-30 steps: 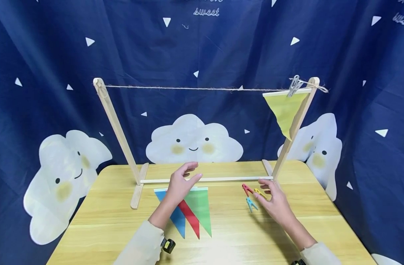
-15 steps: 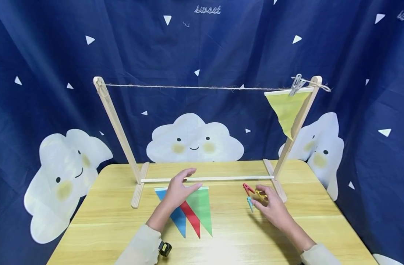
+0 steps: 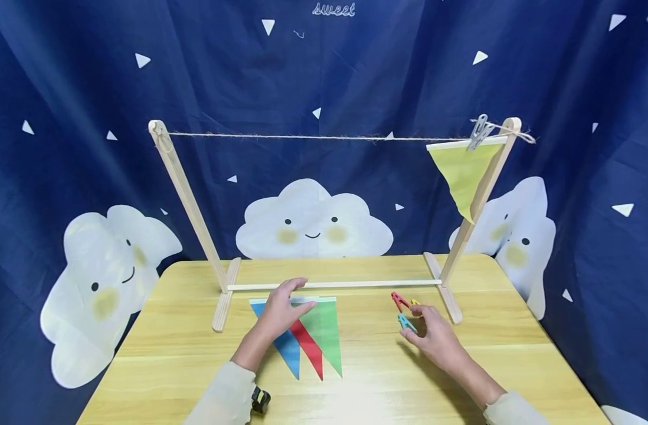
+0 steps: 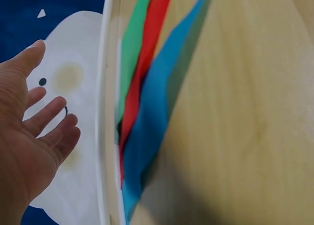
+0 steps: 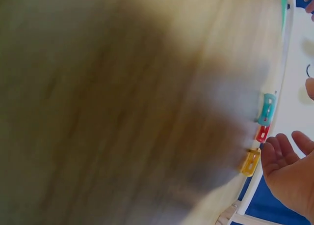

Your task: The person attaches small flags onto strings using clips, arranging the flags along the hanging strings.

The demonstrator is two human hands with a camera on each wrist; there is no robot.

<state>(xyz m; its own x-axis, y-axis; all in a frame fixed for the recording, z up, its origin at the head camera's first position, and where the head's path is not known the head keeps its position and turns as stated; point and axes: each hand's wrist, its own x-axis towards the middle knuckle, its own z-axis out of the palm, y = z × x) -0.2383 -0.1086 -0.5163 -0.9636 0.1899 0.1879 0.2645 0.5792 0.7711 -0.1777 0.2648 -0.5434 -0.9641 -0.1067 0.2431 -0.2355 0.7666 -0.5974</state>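
Note:
My left hand (image 3: 278, 310) hovers over the top edges of three cloth pennants, with its fingers gently bent and nothing in its grasp. The pennants fan out: a blue one (image 3: 288, 352), a red one (image 3: 310, 347) and a green one (image 3: 329, 336), partly covered by the hand. At right, my right hand (image 3: 434, 335) reaches in beside three small clothespins, thumb and fingers apart. The light blue clothespin (image 3: 406, 323) lies nearest the thumb, the red clothespin (image 3: 400, 301) behind it. The fingers partly cover the yellow clothespin (image 5: 250, 162) in the head view.
A wooden frame with a left post (image 3: 188, 203) and a right post (image 3: 458, 251) stands toward the back, joined by a low crossbar (image 3: 366, 284). Along its top runs a string (image 3: 303, 137). A grey clip (image 3: 480, 133) holds a yellow pennant (image 3: 468, 174) there at right.
Both hands have come down a little toward the near side, the left over the pennants' top edges. The right hand's fingertips have moved from beyond the yellow clothespin to beside the light blue one.

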